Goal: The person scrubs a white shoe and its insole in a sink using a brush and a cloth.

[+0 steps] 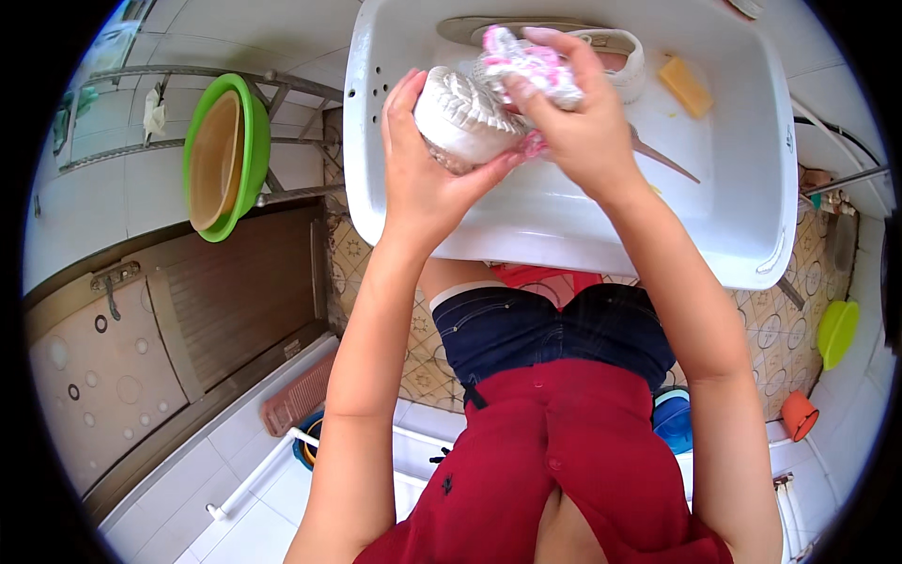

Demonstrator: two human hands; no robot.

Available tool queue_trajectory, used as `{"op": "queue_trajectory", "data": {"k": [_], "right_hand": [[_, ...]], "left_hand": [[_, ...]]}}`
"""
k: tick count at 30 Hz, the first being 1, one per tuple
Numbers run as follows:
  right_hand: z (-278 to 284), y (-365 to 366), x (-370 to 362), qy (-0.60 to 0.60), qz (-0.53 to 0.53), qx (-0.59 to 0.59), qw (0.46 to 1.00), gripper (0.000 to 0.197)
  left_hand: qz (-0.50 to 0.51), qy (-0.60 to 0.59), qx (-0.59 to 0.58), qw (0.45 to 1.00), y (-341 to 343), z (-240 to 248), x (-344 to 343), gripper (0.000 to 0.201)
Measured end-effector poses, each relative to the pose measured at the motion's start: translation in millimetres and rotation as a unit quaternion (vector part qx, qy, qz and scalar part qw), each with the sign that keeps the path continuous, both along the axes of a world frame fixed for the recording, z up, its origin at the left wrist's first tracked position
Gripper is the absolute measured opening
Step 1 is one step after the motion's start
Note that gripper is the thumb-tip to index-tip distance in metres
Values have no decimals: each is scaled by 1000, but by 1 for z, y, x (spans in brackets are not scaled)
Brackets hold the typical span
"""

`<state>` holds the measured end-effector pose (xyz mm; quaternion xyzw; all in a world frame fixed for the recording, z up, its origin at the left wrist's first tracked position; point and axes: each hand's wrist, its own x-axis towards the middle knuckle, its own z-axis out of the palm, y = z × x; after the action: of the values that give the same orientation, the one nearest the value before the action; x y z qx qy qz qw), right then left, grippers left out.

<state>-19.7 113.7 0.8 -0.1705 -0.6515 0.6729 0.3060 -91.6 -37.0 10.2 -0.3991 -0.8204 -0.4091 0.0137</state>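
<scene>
At twelve o'clock, over the white washbasin (pixel 719 211), a white pleated shoe (pixel 456 127) sits in the left hand (pixel 421 179), fingers curled around it. The right hand (pixel 592 122) pinches a pink-and-white scrubbing cloth (pixel 540 73) against it. Scrubbing seems under way; continuing calls for a steady left grip. Another shoe (pixel 631 80) lies at two o'clock from it, yellow soap (pixel 686 86) at three.

Bright, fairly even light; soft shadows, pale sheen on white basin (pixel 723 221). Fisheye bend warps wall tiles (pixel 85 226) toward rim; corners black, bluish fringe along edge. Far-left background hazy.
</scene>
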Motion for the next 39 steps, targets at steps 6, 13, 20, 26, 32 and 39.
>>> {"op": "queue_trajectory", "data": {"k": [6,13,20,26,32,39], "right_hand": [[19,15,22,-44,91,-8,995,28],[22,23,-12,111,11,343,933,28],[39,22,-37,34,-33,406,913,20],[-8,22,12,-7,-74,303,950,25],[12,33,-5,65,-71,335,938,25],[37,37,-10,-5,23,324,946,27]], "left_hand": [[80,-45,56,994,20,1,-6,91],[77,58,82,992,44,-4,-4,88],[61,73,93,991,56,-9,-10,90],[90,29,87,992,52,-4,-13,83],[89,60,83,991,64,-2,-7,86],[97,87,90,987,69,-8,5,91]]}}
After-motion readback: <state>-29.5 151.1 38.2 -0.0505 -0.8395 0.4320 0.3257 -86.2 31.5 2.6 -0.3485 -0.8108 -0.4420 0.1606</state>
